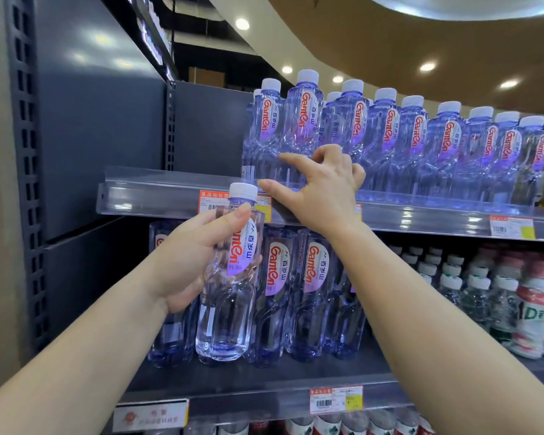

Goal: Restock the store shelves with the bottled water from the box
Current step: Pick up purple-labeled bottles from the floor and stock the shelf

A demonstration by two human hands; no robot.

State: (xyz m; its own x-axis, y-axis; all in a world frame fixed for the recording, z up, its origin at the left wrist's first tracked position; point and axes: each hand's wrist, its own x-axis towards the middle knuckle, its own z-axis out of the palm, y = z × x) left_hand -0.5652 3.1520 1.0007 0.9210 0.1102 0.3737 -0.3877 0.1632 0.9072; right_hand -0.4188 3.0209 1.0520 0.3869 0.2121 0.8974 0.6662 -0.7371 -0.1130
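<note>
- The upper grey metal shelf (157,196) behind its clear plastic rail is bare at its left end, so stocking looks unfinished.
- The left hand (198,262) wraps a clear white-capped water bottle (230,277), held upright before the lower shelf (264,376).
- The right hand (321,189) holds nothing, fingers spread loosely near the upper row of matching bottles (390,142), which fills the shelf rightward.
- The box is out of view; remaining stock cannot be judged.

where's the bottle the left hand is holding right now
In the head view the held bottle is left of centre, upright in the left hand, in front of the lower shelf's water bottles and just below the upper shelf's front rail.
</note>
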